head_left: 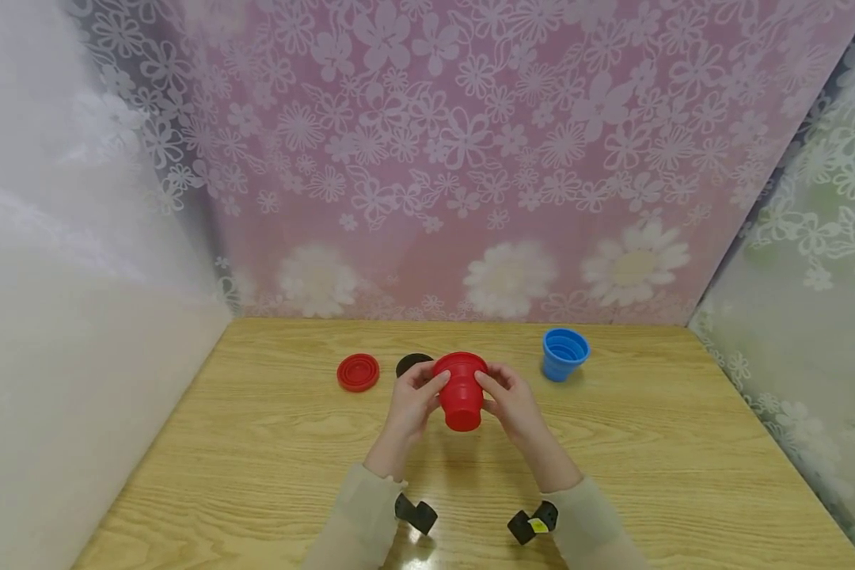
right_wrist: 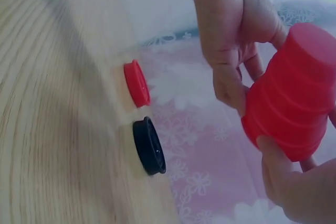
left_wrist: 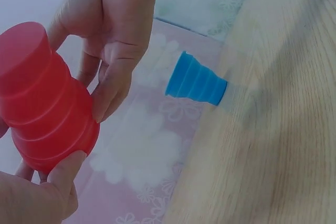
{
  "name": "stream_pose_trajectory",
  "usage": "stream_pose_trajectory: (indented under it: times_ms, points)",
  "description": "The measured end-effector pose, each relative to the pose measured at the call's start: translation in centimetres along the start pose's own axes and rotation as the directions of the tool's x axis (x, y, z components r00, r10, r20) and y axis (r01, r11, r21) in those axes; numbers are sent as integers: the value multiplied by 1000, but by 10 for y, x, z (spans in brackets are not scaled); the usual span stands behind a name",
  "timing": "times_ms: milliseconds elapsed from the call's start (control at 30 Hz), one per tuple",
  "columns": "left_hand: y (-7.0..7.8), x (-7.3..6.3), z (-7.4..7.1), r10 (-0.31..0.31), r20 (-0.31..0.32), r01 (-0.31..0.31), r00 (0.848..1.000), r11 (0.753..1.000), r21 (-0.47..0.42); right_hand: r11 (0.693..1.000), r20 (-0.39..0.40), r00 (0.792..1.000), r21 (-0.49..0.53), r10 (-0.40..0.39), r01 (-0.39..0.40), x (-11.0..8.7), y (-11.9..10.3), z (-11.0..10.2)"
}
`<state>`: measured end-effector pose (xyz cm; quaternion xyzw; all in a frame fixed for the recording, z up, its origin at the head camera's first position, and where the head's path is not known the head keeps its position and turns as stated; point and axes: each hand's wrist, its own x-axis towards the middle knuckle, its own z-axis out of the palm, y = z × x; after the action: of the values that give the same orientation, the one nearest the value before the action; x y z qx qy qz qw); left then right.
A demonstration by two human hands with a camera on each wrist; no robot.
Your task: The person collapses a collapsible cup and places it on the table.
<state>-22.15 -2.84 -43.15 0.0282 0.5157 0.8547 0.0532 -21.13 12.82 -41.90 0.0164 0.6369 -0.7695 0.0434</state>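
A red collapsible cup (head_left: 461,393), extended to full height, is held up over the table with its base tilted toward me. My left hand (head_left: 411,402) grips its left side near the rim, thumb on the near wall. On the opposite side my right hand (head_left: 514,400) grips it the same way. Ridged rings run round the cup (left_wrist: 47,103) in the left wrist view. Just behind my left hand lies a black collapsed cup (right_wrist: 149,146), partly hidden in the head view. To its left is a flat red collapsed cup (head_left: 359,373).
A blue collapsible cup (head_left: 564,355), extended, stands upright at the back right of the wooden table (head_left: 271,467). A pink floral sheet (head_left: 463,158) hangs along the table's back edge, with pale sheets on both sides.
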Motion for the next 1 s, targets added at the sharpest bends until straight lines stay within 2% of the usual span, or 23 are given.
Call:
stream_pose_trajectory:
  times_ms: [300,467,600,733,833,1000]
  points:
    - [3,0,0,-43,48,41,998,997,59,995,16,998,78,68,-69,0,-7,3]
    - [1,1,-2,-45,71,41,996,997,60,992,42,996,90,84,-88,-1,-9,2]
    - [-1,3,-3,-38,66,31,997,993,116,990,61,993,94,102,-107,0,-9,2]
    - [0,4,-5,-9,53,-1,999,980,197,990,60,993,91,106,-112,1,-9,2]
    - [5,1,-3,34,57,-47,998,966,253,991,41,994,86,102,-105,1,-9,3]
    - [16,-6,2,78,75,-97,994,951,294,996,7,997,35,81,-81,2,-9,4]
